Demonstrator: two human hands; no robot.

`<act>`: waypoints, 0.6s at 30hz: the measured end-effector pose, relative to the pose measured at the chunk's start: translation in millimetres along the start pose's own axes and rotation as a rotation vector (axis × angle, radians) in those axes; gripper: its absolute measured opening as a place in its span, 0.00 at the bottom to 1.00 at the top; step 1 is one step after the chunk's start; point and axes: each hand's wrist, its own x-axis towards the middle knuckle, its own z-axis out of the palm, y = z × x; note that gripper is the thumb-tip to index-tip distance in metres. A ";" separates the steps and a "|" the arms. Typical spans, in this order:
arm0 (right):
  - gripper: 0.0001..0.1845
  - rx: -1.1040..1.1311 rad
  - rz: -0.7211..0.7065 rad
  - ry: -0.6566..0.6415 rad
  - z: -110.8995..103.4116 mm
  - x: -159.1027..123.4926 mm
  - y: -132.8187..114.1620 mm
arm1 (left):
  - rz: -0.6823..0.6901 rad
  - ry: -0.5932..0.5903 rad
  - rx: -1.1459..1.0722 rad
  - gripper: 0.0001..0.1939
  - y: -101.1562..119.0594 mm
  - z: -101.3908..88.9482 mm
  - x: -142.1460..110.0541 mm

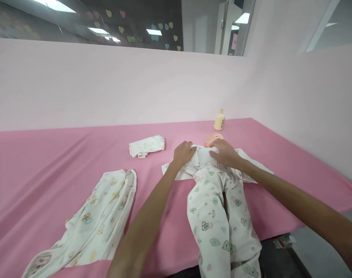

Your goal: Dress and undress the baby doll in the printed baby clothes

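A doll lies on its back, its head (214,138) toward the wall and partly behind my right hand. It wears printed white pants (212,220), whose legs reach over the front edge. A white baby shirt (187,172) is spread around its upper body, with sleeves out to both sides. My left hand (184,153) is closed on the shirt's edge at the doll's left-of-view shoulder. Just below the head, my right hand (224,152) curls its fingers over the shirt at the chest; the fingertips' hold is partly hidden.
The pink-covered table (153,193) meets a white wall (121,85). A folded printed cloth (147,146) lies left of the doll, and a larger printed garment (106,216) nearer the front. A pale yellow pump bottle (219,120) stands behind the head. A small clear container (287,241) sits below the edge.
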 end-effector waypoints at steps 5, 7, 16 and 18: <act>0.19 -0.245 -0.160 -0.417 28.1 45.5 -38.6 | -0.124 0.012 0.002 0.16 -9.6 -0.9 2.6; 0.24 -0.284 -0.129 -0.490 34.9 53.5 -45.0 | -0.165 0.010 0.004 0.17 -13.2 -0.1 2.7; 0.34 -0.236 -0.086 -0.626 23.8 59.7 -43.6 | -0.180 -0.074 -0.048 0.17 -38.7 9.8 2.7; 0.35 -0.216 -0.066 -0.630 17.1 59.9 -41.7 | -0.183 -0.094 -0.064 0.16 -45.3 9.9 2.2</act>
